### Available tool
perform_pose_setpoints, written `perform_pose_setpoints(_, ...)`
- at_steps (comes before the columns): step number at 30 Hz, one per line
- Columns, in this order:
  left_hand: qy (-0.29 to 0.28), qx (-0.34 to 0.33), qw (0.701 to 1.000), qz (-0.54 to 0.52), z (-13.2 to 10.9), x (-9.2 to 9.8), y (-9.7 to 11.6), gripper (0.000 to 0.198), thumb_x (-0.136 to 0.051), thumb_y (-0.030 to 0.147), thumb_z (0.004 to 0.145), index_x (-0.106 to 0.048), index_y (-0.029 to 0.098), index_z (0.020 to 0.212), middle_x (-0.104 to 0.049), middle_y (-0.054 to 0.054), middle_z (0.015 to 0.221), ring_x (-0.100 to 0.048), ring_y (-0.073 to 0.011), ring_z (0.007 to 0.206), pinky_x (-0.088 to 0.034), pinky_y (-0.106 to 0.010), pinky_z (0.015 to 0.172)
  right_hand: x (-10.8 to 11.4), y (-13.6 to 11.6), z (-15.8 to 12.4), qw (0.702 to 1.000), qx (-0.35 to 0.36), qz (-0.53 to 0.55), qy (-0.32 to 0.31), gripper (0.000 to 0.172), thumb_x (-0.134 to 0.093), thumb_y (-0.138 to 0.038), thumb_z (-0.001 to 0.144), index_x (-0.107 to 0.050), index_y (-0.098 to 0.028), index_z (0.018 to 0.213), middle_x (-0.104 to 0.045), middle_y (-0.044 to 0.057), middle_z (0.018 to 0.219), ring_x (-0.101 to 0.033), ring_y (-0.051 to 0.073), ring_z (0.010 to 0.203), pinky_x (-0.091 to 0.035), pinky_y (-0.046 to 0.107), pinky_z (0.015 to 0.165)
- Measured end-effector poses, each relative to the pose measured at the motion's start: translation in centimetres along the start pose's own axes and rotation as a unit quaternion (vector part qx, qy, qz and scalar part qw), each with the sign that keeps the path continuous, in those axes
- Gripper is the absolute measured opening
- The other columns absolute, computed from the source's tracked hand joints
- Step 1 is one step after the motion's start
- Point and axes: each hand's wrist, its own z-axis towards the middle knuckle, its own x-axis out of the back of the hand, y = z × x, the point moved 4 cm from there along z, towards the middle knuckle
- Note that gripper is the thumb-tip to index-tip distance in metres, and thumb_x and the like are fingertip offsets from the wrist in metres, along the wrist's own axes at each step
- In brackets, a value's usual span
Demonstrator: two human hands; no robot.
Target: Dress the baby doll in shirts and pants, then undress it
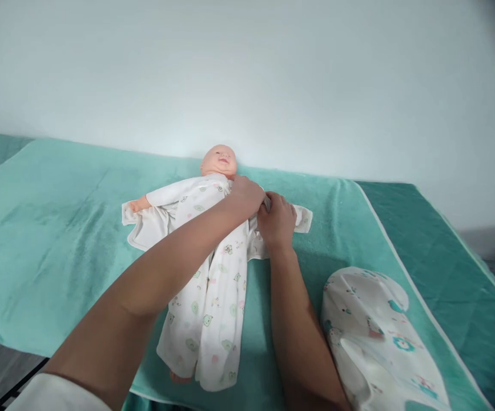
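Doll: centre of frame, on its back.
Your left hand: fingers bent near its shoulder; grip, cannot tell.
Your right hand: fingers closed, pinching cloth.
Sleeve: right of centre; handle gently.

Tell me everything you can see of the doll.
The doll lies face up on the green sheet, its bald, plastic-looking pink head farthest away, legs pointing nearer. White printed clothes cover its body and legs. One bare hand and part of a foot show. An open white garment lies beneath. The left grip and right grip appear to touch cloth around one shoulder.
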Motion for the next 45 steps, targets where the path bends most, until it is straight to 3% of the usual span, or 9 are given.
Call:
perform_pose_setpoints(10,0.046,0.01,0.998,0.041,-5.1,5.3,-4.0,0.041,-0.057,0.002,0.087,-0.072,0.012,0.124,-0.073,-0.02,0.123,-0.064,-0.035,0.12,-0.044,-0.045,0.092,1.4,3.9,1.2,0.978,-0.096,0.183,-0.042,0.036,-0.051,-0.028,0.078,-0.076,-0.022,0.104,-0.079,0.008,0.1,-0.068,0.025,0.09,-0.047,0.036,0.08)
perform_pose_setpoints(16,0.056,0.038,0.996,0.058,-6.8,5.8,-5.5,0.039,-0.059,0.0,0.085,-0.071,0.011,0.121,-0.072,-0.019,0.119,-0.065,-0.0345,0.113,-0.044,-0.042,0.081,1.9,5.4,1.6,0.95,-0.135,0.273,-0.066,0.036,-0.06,-0.028,0.068,-0.075,-0.019,0.099,-0.078,0.006,0.09,-0.065,0.02,0.076,-0.046,0.03,0.066)
perform_pose_setpoints(20,0.066,0.046,0.996,0.04,-6.7,5.6,-5.4,0.041,-0.062,-0.001,0.082,-0.071,0.014,0.119,-0.073,-0.017,0.117,-0.066,-0.0343,0.112,-0.047,-0.041,0.081,2.4,5.3,1.5,0.945,-0.123,0.295,-0.067,0.036,-0.062,-0.021,0.062,-0.073,-0.019,0.096,-0.078,0.005,0.09,-0.069,0.021,0.081,-0.051,0.031,0.069)
perform_pose_setpoints(27,0.083,0.007,0.997,-0.008,-5.7,2.0,-4.0,0.039,-0.052,0.003,0.091,-0.067,0.015,0.126,-0.07,-0.016,0.127,-0.065,-0.0327,0.12,-0.05,-0.045,0.092,2.7,5.7,2.0,0.824,-0.119,0.552,0.048,0.04,-0.065,-0.017,0.055,-0.075,-0.023,0.093,-0.08,0.003,0.102,-0.075,0.023,0.102,-0.056,0.043,0.099)
perform_pose_setpoints(32,0.227,0.034,0.96,-0.163,-9.9,-0.4,-6.7,0.031,-0.049,0.029,0.104,-0.064,0.017,0.127,-0.072,-0.012,0.125,-0.066,-0.0312,0.121,-0.05,-0.048,0.103,2.6,4.3,1.4,0.848,-0.106,0.494,0.158,0.032,-0.059,-0.015,0.062,-0.074,-0.021,0.089,-0.079,0.002,0.094,-0.076,0.021,0.1,-0.054,0.047,0.106)
perform_pose_setpoints(35,0.333,0.118,0.878,-0.324,-13.1,-2.5,-10.6,0.036,-0.052,0.039,0.103,-0.059,0.022,0.134,-0.063,-0.011,0.145,-0.061,-0.0285,0.133,-0.05,-0.045,0.109,1.2,-0.1,-0.2,0.905,-0.034,0.418,0.074,0.023,-0.064,-0.026,0.082,-0.075,-0.023,0.103,-0.079,0.004,0.111,-0.072,0.022,0.11,-0.053,0.047,0.108)
perform_pose_setpoints(39,0.354,0.132,0.809,-0.45,-14.4,-5.6,-13.6,0.031,-0.063,0.044,0.097,-0.058,0.024,0.12,-0.053,-0.012,0.153,-0.054,-0.0253,0.142,-0.047,-0.042,0.116,-1.1,-6.0,-3.0,0.932,0.104,0.338,-0.081,0.032,-0.062,-0.041,0.097,-0.069,-0.029,0.126,-0.069,0.005,0.143,-0.054,0.025,0.146,-0.038,0.052,0.126)
perform_pose_setpoints(42,0.375,0.101,0.799,-0.458,-14.0,-6.2,-13.8,0.025,-0.067,0.04,0.094,-0.055,0.023,0.106,-0.057,-0.014,0.147,-0.056,-0.0244,0.139,-0.046,-0.042,0.115,-1.9,-7.5,-4.0,0.92,0.16,0.329,-0.139,0.038,-0.061,-0.044,0.1,-0.062,-0.03,0.135,-0.056,0.006,0.159,-0.036,0.026,0.16,-0.024,0.058,0.133)
perform_pose_setpoints(45,0.381,0.073,0.829,-0.402,-13.8,-5.9,-12.9,0.026,-0.071,0.042,0.093,-0.054,0.022,0.095,-0.06,-0.015,0.143,-0.056,-0.0273,0.137,-0.045,-0.046,0.115,-2.0,-7.3,-4.0,0.92,0.188,0.308,-0.154,0.05,-0.066,-0.049,0.097,-0.056,-0.031,0.142,-0.046,0.008,0.166,-0.027,0.028,0.164,-0.021,0.061,0.133)
